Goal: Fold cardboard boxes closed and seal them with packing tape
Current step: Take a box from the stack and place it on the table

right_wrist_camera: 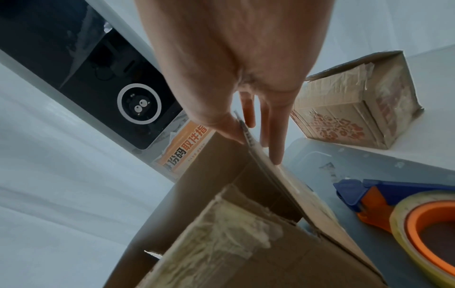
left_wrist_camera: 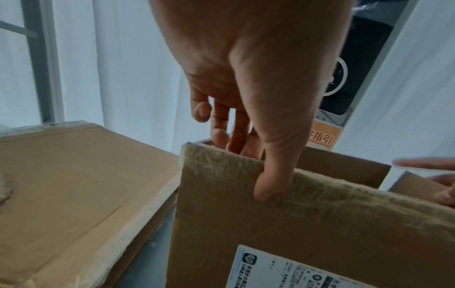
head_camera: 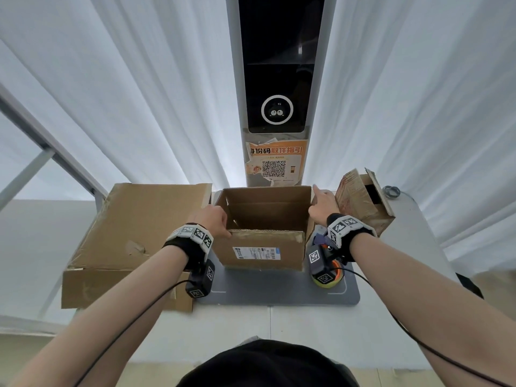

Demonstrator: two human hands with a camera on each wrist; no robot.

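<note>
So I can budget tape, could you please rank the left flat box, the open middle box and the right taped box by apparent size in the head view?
Largest: left flat box.
Next: open middle box.
Smallest: right taped box, though it stands slightly farther back, so its true size is less sure.

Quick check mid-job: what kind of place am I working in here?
Likely a parcel pickup or packing station: a kiosk screen with a QR-code poster below, an open box bearing a shipping label, and a tape dispenser.

white curtains (head_camera: pixel 139 107) flank a black-screened pillar (head_camera: pixel 279 65) bearing an orange qr poster (head_camera: pixel 275 163).
</note>
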